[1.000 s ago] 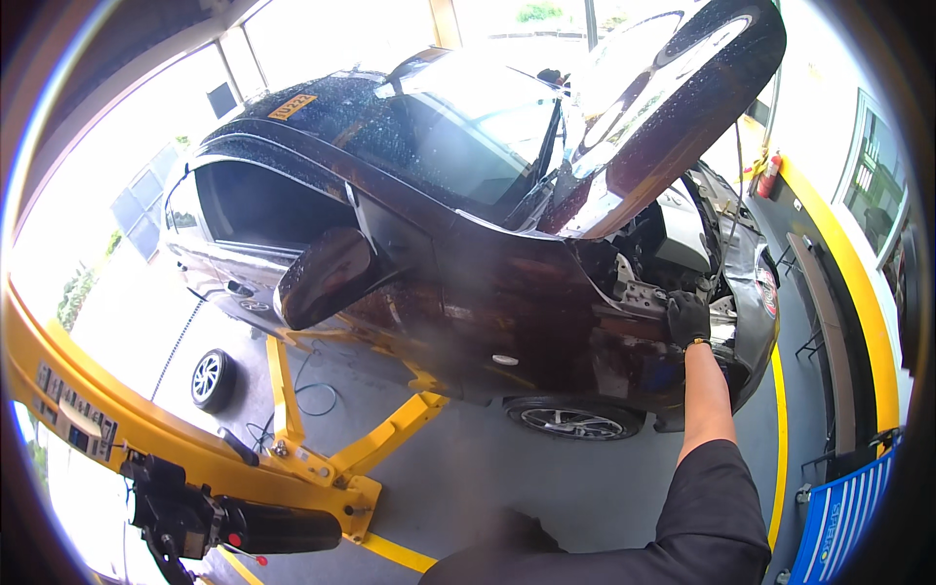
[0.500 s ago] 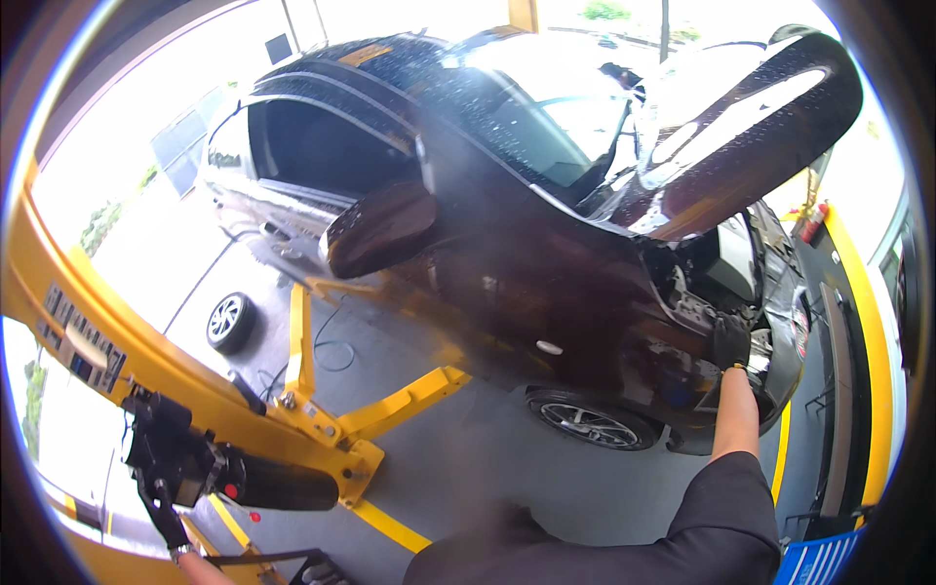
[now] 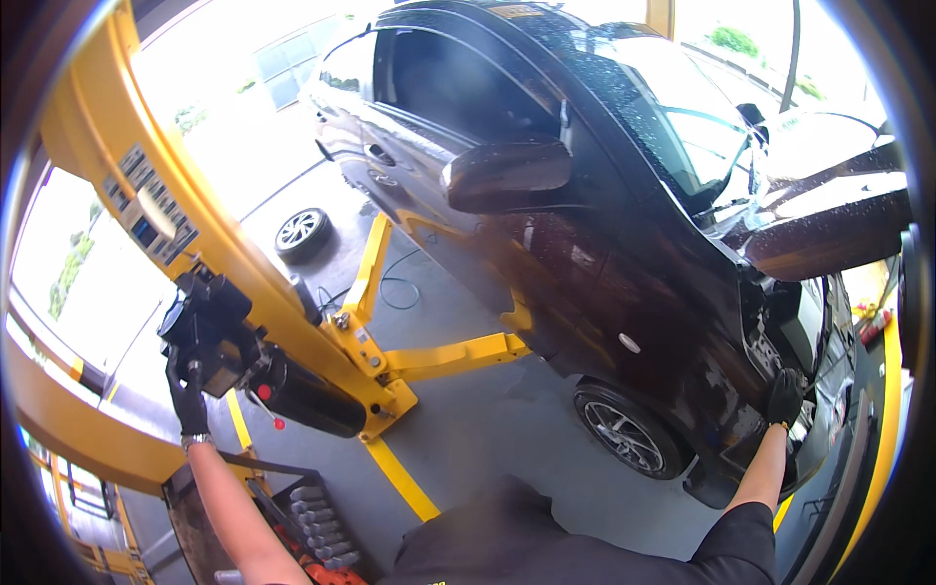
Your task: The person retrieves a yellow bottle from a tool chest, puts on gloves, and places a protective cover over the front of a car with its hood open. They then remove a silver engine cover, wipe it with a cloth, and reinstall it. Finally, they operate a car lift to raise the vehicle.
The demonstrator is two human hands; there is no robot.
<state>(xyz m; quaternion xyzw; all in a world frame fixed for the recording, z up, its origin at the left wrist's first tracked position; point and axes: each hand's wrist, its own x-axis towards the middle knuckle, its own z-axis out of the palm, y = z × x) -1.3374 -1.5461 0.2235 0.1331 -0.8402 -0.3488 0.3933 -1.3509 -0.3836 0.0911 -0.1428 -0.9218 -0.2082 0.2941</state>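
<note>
Black-gloved left fingers (image 3: 185,382) on lift motor (image 3: 210,331), right hand (image 3: 783,396) on car front (image 3: 780,331)

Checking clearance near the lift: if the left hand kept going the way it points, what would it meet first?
The left hand already reaches the black motor unit on the yellow lift post; depth unclear.

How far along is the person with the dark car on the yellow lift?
Done: the dark shiny car sits over the yellow lift arms, hood up. In hand: the gloved left hand grips the black motor unit on the lift post; the gloved right hand touches the car's front. Left: its wheel looks near the floor.
</note>
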